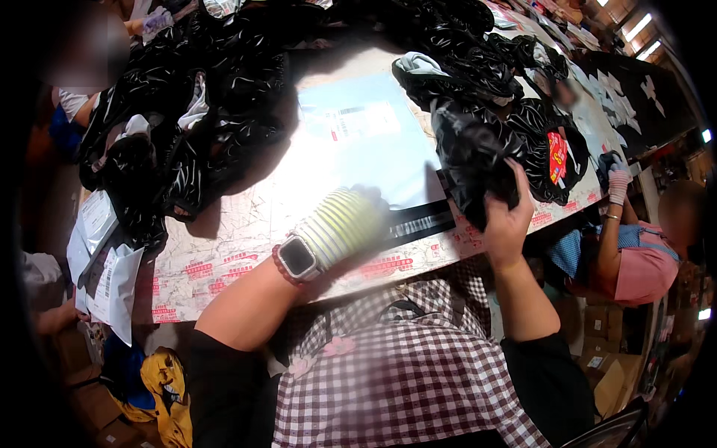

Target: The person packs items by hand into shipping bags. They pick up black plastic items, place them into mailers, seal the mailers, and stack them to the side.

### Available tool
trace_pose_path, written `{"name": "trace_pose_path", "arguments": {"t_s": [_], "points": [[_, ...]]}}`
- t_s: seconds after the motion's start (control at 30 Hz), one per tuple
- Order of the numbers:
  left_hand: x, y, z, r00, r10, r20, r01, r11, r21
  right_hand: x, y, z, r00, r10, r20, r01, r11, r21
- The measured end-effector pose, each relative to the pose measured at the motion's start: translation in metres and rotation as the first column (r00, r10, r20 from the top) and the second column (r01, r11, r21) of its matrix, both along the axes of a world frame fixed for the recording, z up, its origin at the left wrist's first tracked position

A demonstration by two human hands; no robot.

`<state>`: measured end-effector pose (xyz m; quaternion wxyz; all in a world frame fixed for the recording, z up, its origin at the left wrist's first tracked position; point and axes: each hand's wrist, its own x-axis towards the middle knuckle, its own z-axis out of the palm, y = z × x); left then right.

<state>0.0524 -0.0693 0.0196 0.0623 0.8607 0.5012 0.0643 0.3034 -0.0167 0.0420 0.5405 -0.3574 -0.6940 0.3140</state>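
My left hand (350, 224), in a yellow striped glove with a watch at the wrist, rests at the near edge of a pale plastic mailing bag (364, 162). Its fingers are blurred by glare, so whether they grip anything cannot be made out. The mailing bag lies flat on the table (235, 246), with a printed label (364, 120) on its upper part and a black strip (417, 221) along its near end. On the right, my bare right hand (510, 218) holds a bunched black item (473, 162), apparently fabric or plastic, partly over the bag's right side.
Shiny black gathered items (224, 112) are heaped at left; more black items (465, 67) lie at right. White labelled parcels (109, 280) overhang the left table edge. Another person in a pink top (644, 263) works at right. Another person's gloved hand (157, 22) appears upper left.
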Motion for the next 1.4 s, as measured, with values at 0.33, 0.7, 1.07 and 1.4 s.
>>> {"name": "trace_pose_path", "arguments": {"t_s": [0.33, 0.7, 1.07, 1.4], "points": [[-0.022, 0.005, -0.019, 0.68, 0.273, 0.681, -0.286, 0.953, -0.097, -0.029, -0.03, -0.017, 0.454, 0.17, 0.875, -0.588, 0.794, 0.151], [-0.02, 0.005, -0.016, 0.806, 0.102, 0.582, -0.198, 0.975, 0.103, -0.068, -0.025, -0.033, 0.39, 0.042, 0.92, -0.449, 0.881, 0.15], [-0.029, -0.008, -0.021, 0.675, 0.533, 0.51, -0.405, 0.845, -0.348, -0.084, 0.011, -0.022, 0.334, 0.296, 0.895, -0.352, 0.92, -0.173], [-0.045, 0.003, -0.038, 0.375, 0.5, 0.781, -0.305, 0.862, -0.405, -0.119, 0.033, 0.001, 0.324, -0.018, 0.946, -0.245, 0.964, 0.102]]}}
